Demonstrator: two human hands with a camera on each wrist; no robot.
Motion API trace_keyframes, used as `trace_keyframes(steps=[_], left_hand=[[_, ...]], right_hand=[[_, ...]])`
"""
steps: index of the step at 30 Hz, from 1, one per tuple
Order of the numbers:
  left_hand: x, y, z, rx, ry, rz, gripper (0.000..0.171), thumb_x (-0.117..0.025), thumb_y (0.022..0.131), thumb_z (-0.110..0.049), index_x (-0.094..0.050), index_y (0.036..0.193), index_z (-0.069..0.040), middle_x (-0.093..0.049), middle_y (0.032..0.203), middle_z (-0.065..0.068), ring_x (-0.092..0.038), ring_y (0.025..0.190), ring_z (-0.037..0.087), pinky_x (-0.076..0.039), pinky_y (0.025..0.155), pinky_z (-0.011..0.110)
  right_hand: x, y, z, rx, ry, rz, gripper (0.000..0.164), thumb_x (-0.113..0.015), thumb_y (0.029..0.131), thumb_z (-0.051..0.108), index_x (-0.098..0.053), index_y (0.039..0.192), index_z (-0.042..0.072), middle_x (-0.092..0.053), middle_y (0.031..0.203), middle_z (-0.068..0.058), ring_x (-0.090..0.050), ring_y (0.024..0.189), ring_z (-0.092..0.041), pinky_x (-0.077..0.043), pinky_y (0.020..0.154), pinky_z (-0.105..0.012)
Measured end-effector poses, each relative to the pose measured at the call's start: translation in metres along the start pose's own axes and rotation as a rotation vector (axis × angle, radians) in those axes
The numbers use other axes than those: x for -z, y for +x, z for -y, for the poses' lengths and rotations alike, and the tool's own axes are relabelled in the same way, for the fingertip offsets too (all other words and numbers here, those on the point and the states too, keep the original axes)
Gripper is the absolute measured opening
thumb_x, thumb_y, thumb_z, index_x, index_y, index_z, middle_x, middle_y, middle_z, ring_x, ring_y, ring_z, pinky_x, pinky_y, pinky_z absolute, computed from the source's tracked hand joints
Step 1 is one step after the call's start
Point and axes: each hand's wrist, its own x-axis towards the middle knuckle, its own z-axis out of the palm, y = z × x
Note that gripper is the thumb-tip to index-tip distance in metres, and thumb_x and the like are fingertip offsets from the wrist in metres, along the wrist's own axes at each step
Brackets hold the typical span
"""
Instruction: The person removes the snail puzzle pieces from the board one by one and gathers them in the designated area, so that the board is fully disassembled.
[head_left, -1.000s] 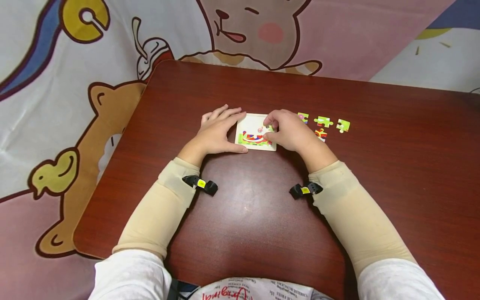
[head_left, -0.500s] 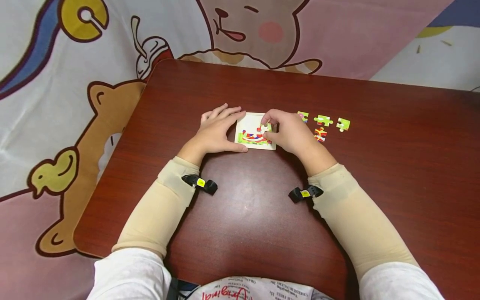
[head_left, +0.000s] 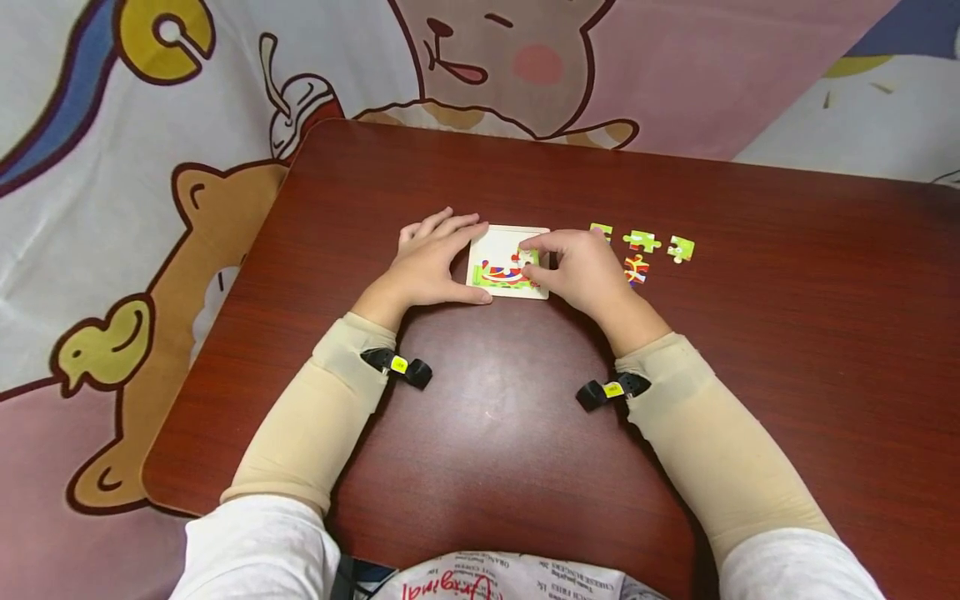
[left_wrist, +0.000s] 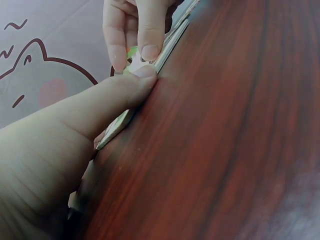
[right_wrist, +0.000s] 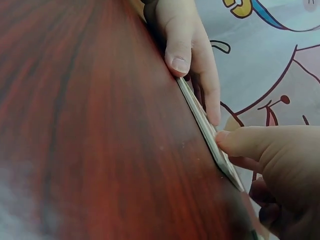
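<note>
A small square jigsaw board (head_left: 491, 242) with a pale frame lies on the table, its lower part filled with a red, blue and green picture. My left hand (head_left: 426, 265) rests along its left side, index fingertip at the top edge and the straight thumb (left_wrist: 112, 97) at the bottom edge. Over the right part of the board my right hand (head_left: 583, 265) pinches a green and white puzzle piece (left_wrist: 134, 64) between thumb and index finger. In the head view this piece (head_left: 526, 257) overlaps the picture, beside a small red patch.
Several loose puzzle pieces lie right of the board, such as a green one (head_left: 642, 242), another green one (head_left: 680, 248) and a red-yellow one (head_left: 636, 269). The brown table (head_left: 480, 433) meets a cartoon-printed cloth (head_left: 525, 67) at its back and left edges.
My right hand has turned and shifted slightly, its index finger now straighter. The pinched piece has come down over the board, showing more of its face. My left hand stays in place.
</note>
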Motion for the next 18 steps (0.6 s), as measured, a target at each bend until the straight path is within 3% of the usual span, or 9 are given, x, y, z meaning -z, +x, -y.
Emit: trace_keyframes(steps=[4,6,10,13,18], left_hand=[[-0.001,0.000,0.001,-0.001,0.002,0.003,0.113,-0.080,0.075,-0.078,-0.040,0.167,-0.026,-0.032,0.173,-0.004,-0.015,0.162,0.029,-0.018,0.117,0.058],[-0.001,0.000,0.002,0.000,0.003,-0.001,0.113,-0.080,0.075,-0.078,-0.040,0.167,-0.025,-0.032,0.173,-0.004,-0.015,0.162,0.029,-0.018,0.117,0.058],[-0.002,0.000,0.002,0.001,0.003,-0.004,0.113,-0.080,0.075,-0.078,-0.040,0.167,-0.025,-0.032,0.173,-0.004,-0.015,0.162,0.029,-0.018,0.117,0.058],[-0.002,0.000,0.002,0.000,0.002,-0.001,0.114,-0.080,0.075,-0.078,-0.040,0.167,-0.025,-0.032,0.173,-0.004,-0.015,0.162,0.030,-0.018,0.116,0.058],[-0.001,0.000,0.001,-0.004,0.000,-0.006,0.114,-0.081,0.075,-0.078,-0.040,0.167,-0.025,-0.033,0.172,-0.005,-0.015,0.161,0.030,-0.018,0.117,0.057]], right_hand=[[-0.002,-0.004,-0.005,0.048,-0.008,-0.073,0.030,-0.088,0.086,0.011,-0.084,0.115,0.009,-0.073,0.080,-0.004,-0.056,0.068,-0.020,-0.045,0.073,-0.042],[-0.002,-0.005,-0.007,0.070,0.006,-0.103,0.030,-0.089,0.085,0.011,-0.084,0.115,0.009,-0.074,0.083,-0.004,-0.055,0.066,-0.020,-0.044,0.065,-0.038],[0.001,-0.010,-0.011,0.094,0.020,-0.139,0.030,-0.091,0.084,0.012,-0.085,0.114,0.011,-0.076,0.086,-0.004,-0.052,0.069,-0.020,-0.044,0.073,-0.039],[0.005,-0.015,-0.014,0.104,0.036,-0.163,0.030,-0.091,0.083,0.009,-0.085,0.112,0.010,-0.078,0.089,-0.005,-0.053,0.070,-0.020,-0.046,0.091,-0.044],[0.016,-0.025,-0.022,0.087,0.068,-0.218,0.029,-0.091,0.082,0.006,-0.086,0.110,0.010,-0.077,0.084,-0.004,-0.052,0.074,-0.024,-0.045,0.078,-0.031]])
